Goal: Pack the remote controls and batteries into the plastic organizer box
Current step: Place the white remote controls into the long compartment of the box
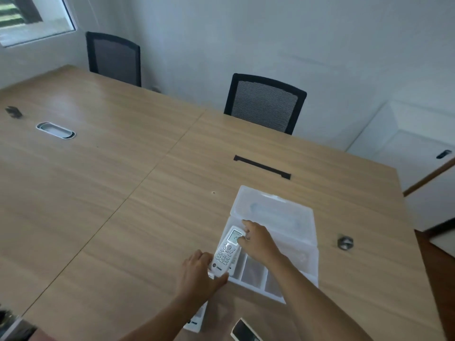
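Observation:
A clear plastic organizer box (299,271) lies open on the wooden table, its lid (273,210) folded back behind it and several empty compartments along its front. A white remote control (227,251) with a small screen lies tilted over the box's left end. My left hand (199,274) grips the remote's near end. My right hand (258,239) holds its far end by the screen, fingers on its edge. A second white remote (195,321) lies on the table under my left forearm, mostly hidden. No batteries show clearly.
A dark flat device (243,331) lies at the near table edge. A small round metal object (345,242) sits right of the box. A black cable slot (262,167) lies behind the lid. Two black mesh chairs (266,104) stand at the far side.

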